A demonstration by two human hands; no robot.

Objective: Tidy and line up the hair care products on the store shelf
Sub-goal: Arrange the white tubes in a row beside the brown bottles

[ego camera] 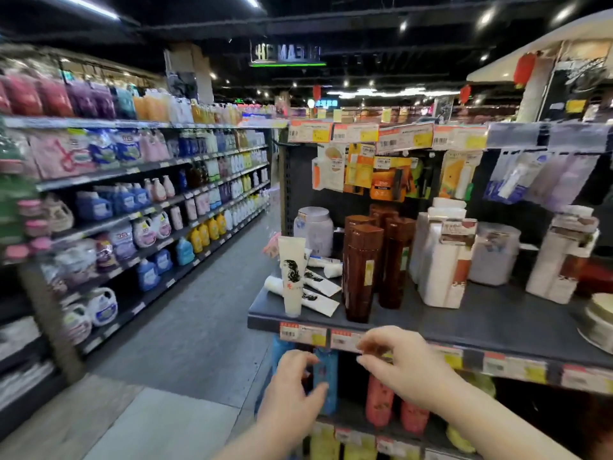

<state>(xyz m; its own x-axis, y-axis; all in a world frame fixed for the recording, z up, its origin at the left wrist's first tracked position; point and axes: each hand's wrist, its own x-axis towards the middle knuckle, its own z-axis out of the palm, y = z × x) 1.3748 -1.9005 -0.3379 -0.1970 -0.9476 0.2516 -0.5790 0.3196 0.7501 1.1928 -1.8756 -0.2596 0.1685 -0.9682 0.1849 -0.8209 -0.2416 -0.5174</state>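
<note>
A dark store shelf (464,323) holds hair care products. One cream tube (292,277) with a black hair drawing stands upright near the shelf's left front corner. Several matching tubes (320,293) lie flat behind and beside it. Tall brown bottles (363,270) stand in a cluster to the right, then white boxed packs (442,260). A pale jar (313,230) stands at the back left. My left hand (293,390) and my right hand (403,363) hover below the shelf's front edge, fingers curled and apart, holding nothing.
Price tags (303,333) line the shelf edge. Blue and pink bottles (378,400) stand on the shelf below. Packets hang on hooks (381,174) above. A round tin (600,320) sits at the right. An aisle floor (185,327) and detergent shelving (132,210) lie to the left.
</note>
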